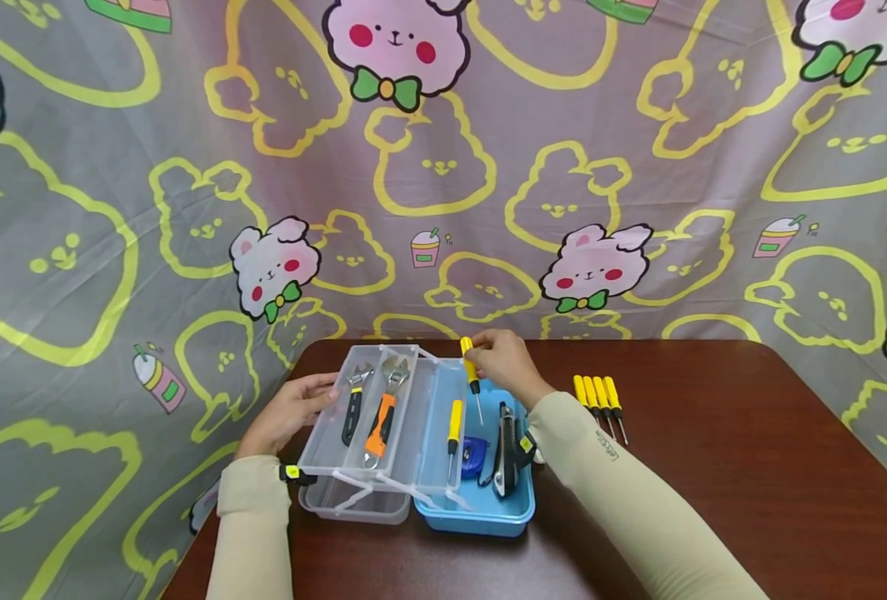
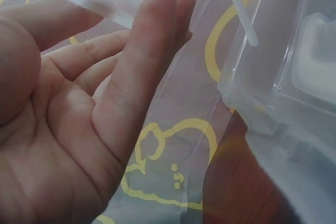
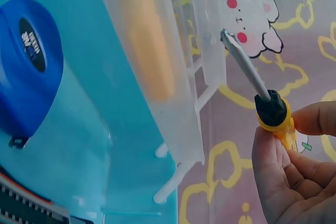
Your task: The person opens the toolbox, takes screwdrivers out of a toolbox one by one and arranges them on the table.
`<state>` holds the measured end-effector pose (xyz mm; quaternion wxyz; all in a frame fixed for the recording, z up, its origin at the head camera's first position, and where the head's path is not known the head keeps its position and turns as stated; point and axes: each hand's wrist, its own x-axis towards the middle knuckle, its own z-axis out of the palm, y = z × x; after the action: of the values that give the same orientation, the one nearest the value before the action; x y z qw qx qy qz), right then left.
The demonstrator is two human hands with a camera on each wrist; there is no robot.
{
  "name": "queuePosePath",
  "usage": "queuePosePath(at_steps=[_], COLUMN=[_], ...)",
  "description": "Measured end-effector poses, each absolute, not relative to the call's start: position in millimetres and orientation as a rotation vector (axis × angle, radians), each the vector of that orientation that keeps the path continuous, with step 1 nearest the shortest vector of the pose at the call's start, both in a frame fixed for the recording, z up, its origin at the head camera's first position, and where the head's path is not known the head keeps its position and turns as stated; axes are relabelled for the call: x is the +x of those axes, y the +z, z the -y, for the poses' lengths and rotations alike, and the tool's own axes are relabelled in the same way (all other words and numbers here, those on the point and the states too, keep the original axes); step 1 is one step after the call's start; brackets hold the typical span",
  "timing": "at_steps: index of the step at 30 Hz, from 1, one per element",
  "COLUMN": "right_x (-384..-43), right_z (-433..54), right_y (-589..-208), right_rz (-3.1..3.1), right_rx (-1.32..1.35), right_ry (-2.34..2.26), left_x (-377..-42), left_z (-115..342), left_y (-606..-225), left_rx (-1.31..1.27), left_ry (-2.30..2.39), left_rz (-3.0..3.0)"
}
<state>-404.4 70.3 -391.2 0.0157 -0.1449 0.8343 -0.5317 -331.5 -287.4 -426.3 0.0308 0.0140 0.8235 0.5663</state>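
Note:
My right hand (image 1: 505, 360) pinches a yellow-and-black screwdriver (image 1: 470, 367) by its handle, tip down, above the toolbox. In the right wrist view the screwdriver's black collar (image 3: 272, 109) and bare shaft show. My left hand (image 1: 290, 410) holds the left edge of the opened toolbox's clear upper tray (image 1: 333, 454), thumb and fingers at the rim. Inside that tray lie a black-handled adjustable wrench (image 1: 353, 412) and an orange-handled one (image 1: 382, 425). Another yellow screwdriver (image 1: 454, 429) rests in the right-hand compartment.
In the blue base (image 1: 481, 523) lie a blue tape measure (image 1: 473, 457) and a black utility knife (image 1: 507, 450). Several yellow screwdrivers (image 1: 598, 393) lie side by side on the brown table (image 1: 714, 450), right of the toolbox. A patterned cloth (image 1: 473, 208) hangs behind.

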Motion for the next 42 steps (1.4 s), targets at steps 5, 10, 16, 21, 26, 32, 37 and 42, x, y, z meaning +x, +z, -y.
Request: queuePosePath(at_steps=[5, 10, 16, 21, 26, 32, 37, 42], right_x=[-406, -409, -410, -411, -412, -411, -411, -412], right_z=[-77, -82, -89, -93, -96, -100, -104, -107], right_y=[-393, -394, -394, -395, -396, -396, -396, -397], right_rz=[-2.6, -2.603, -2.632, -2.636, -2.659, -2.658, -2.655, -2.659], right_rx=[-0.449, -0.445, -0.438, -0.433, -0.416, -0.422, -0.427, -0.429], right_ry=[-1.651, -1.645, -1.612, -1.615, -1.604, -1.605, -1.604, -1.604], left_x=[-331, -331, -332, -332, -331, -330, -330, -329], left_z=[287, 287, 288, 288, 287, 287, 286, 286], left_y=[-426, -426, -427, -426, -426, -425, -425, -425], left_rx=[0.035, 0.035, 0.052, 0.049, 0.035, 0.026, 0.025, 0.016], left_ry=[1.74, 1.747, 1.75, 1.75, 1.746, 1.74, 1.742, 1.743], left_rz=[-2.542, -2.537, -2.539, -2.539, -2.542, -2.548, -2.549, -2.545])
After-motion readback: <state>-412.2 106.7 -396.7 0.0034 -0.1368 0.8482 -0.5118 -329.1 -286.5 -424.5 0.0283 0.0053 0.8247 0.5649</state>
